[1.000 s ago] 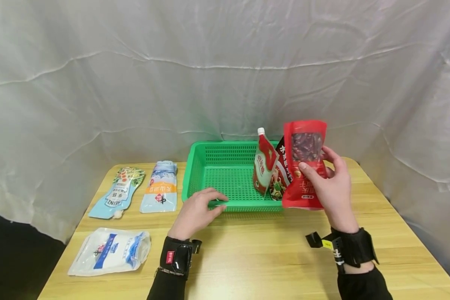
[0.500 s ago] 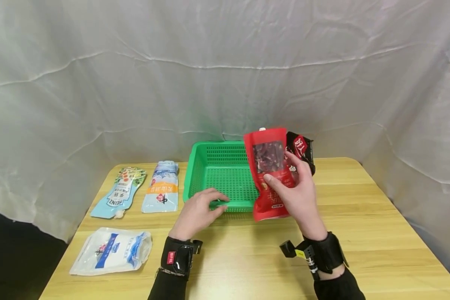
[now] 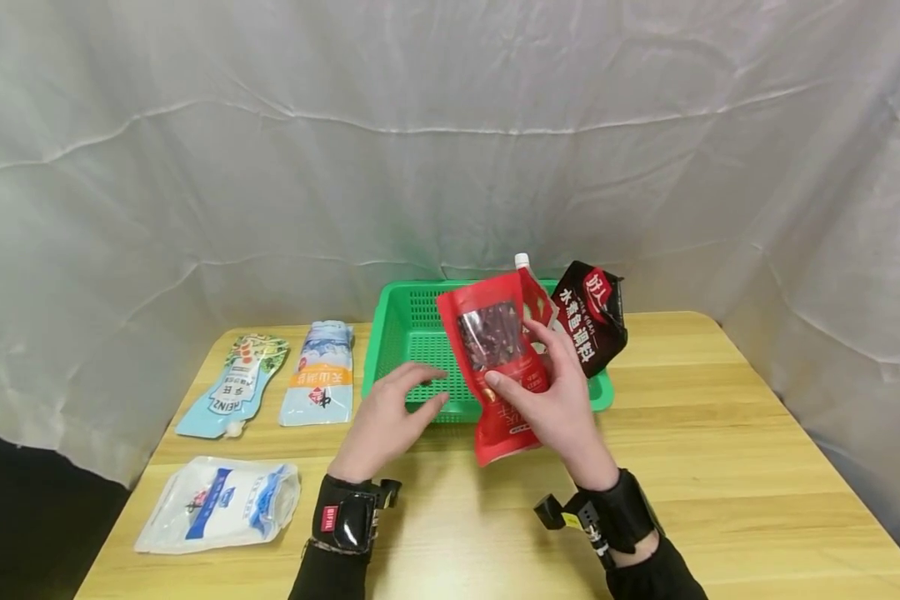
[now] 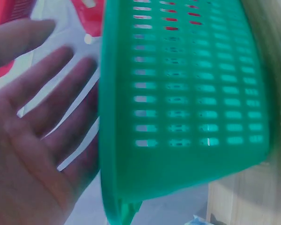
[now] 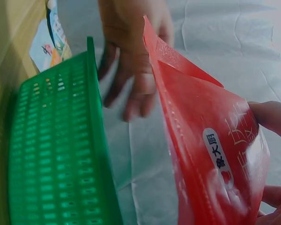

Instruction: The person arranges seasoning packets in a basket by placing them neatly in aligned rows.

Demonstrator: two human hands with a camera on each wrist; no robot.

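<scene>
A red plastic pouch with a clear window showing dried chillies [image 3: 498, 367] is held upright and tilted to the left by the right hand [image 3: 551, 392], thumb across the front and the remaining fingers behind, so the pouch is pinched at its middle. It is carried in the air above the near rim of the green perforated plastic basket [image 3: 412, 333], in front of the basket's right half, with its lower edge hanging over the wooden counter [image 3: 720, 467]; the mid-body grip appears to keep the soft pack from folding.

The left hand [image 3: 386, 412] is raised just over the basket's near rim with its fingers spread and relaxed, nothing held. In the left wrist view the open palm [image 4: 33, 140] is seen beside the basket wall [image 4: 187, 93], though contact cannot be told. In the right wrist view the pouch [image 5: 210, 154] is seen close beside that hand, not touching it.

Inside the basket, a red spouted pouch with a white cap [image 3: 531, 287] is stood against the far right, and a black seasoning bag [image 3: 588, 321] is leaned over the right rim. Left of the basket, two pale blue spouted pouches [image 3: 232, 387] [image 3: 321, 375] are laid flat, and a white and blue bag [image 3: 221, 504] is laid nearer the front edge.
</scene>
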